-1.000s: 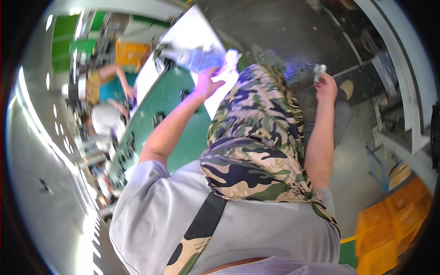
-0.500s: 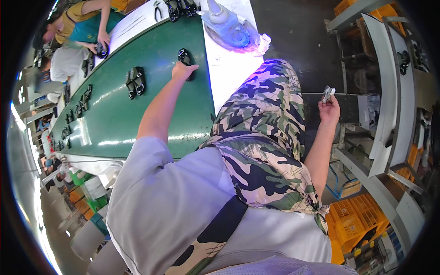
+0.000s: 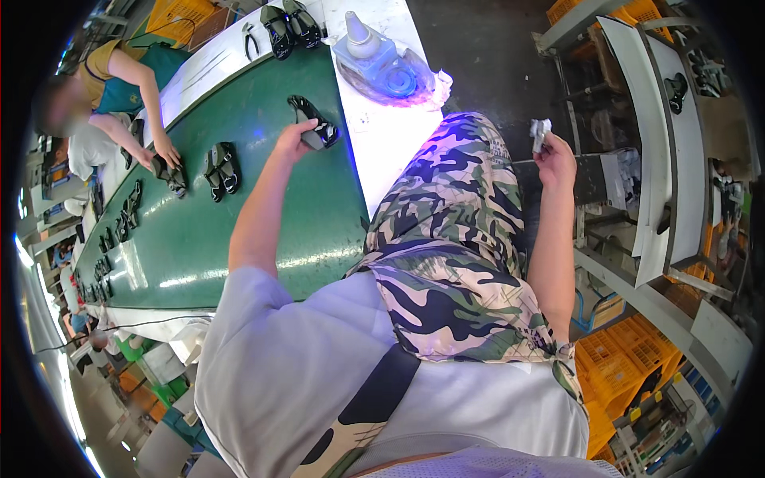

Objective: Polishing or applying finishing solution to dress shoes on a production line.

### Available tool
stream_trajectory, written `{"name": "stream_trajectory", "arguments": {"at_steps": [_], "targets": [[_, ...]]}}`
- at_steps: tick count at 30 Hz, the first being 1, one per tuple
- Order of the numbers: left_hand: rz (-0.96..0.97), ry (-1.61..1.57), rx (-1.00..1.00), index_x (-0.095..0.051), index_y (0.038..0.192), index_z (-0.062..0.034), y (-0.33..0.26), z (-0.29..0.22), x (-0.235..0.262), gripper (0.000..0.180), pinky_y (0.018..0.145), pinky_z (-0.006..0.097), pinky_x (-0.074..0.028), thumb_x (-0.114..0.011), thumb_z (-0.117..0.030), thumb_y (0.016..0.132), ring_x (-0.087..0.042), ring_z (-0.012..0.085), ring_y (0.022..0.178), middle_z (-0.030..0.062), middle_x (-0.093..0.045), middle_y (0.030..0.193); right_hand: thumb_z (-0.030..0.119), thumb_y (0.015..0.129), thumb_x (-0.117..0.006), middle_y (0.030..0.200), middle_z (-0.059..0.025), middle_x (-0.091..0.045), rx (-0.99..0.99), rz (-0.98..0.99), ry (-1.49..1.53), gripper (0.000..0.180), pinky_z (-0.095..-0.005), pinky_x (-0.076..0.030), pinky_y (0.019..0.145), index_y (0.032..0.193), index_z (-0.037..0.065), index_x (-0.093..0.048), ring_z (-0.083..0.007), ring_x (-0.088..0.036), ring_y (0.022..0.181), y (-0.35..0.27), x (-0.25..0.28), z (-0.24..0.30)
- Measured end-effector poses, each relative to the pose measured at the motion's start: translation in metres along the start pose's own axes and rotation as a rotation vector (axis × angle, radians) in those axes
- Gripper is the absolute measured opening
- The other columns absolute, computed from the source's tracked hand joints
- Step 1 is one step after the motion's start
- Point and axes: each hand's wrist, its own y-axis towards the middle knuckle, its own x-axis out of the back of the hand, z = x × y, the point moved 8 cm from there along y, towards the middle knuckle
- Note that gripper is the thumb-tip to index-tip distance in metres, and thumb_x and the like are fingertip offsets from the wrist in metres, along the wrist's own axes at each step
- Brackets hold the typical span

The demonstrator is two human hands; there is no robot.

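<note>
Fingers of the left hand grip 1 black shoe at its side, thumb on top, over the green tabletop; those of the right hand pinch a crumpled whitish piece. The tabletop spreads under and left of the left fingers, with a white strip to their right; a metal rack stands right of the right fingers. Between the 2 hands bulges a camouflage apron. Left of the left fingers, a co-worker handles footwear; nearer them sits 1 pair of shoes. Beyond them lie another pair and pliers. Orange crates stand below the right fingers, contents unclear. Up and right of the left fingers, clear plastic surrounds a blue container with a pale nozzle.
</note>
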Motion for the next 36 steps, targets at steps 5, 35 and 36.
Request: {"name": "stream_trajectory", "arguments": {"at_steps": [5,35,36], "targets": [[0.390,-0.308,-0.375,-0.050,0.129,-0.0018,-0.090,-0.044,-0.133,0.059,0.106,0.047,-0.044,-0.074,-0.008,0.075,-0.060,0.0289,0.117,0.0120,-0.062,0.123,0.012,0.081,-0.076,0.076,0.0001,-0.062,0.014,0.054,-0.140,0.015,-0.0290,-0.042,0.058,0.087,0.012,-0.062,-0.0126,-0.057,0.066,-0.006,-0.054,0.004],[0.413,1.061,-1.487,-0.060,0.119,-0.0018,-0.210,-0.058,-0.351,0.064,0.080,0.038,-0.056,-0.087,-0.011,0.062,-0.070,0.0322,0.090,0.0165,-0.069,0.102,0.002,0.071,-0.077,0.074,-0.0021,-0.060,0.320,0.572,-0.189,0.018,-0.0257,-0.047,0.058,0.081,0.001,-0.062,-0.0097,-0.057,0.066,-0.152,-0.196,0.072],[0.405,1.083,-1.430,-0.061,0.116,-0.0030,-0.207,-0.057,-0.354,0.060,0.078,0.038,-0.056,-0.086,-0.011,0.062,-0.070,0.0320,0.087,0.0165,-0.069,0.098,0.003,0.071,-0.077,0.073,-0.0014,-0.060,0.380,0.573,-0.216,0.017,-0.0254,-0.046,0.058,0.080,0.001,-0.062,-0.0091,-0.056,0.065,-0.154,-0.196,0.077]]}}
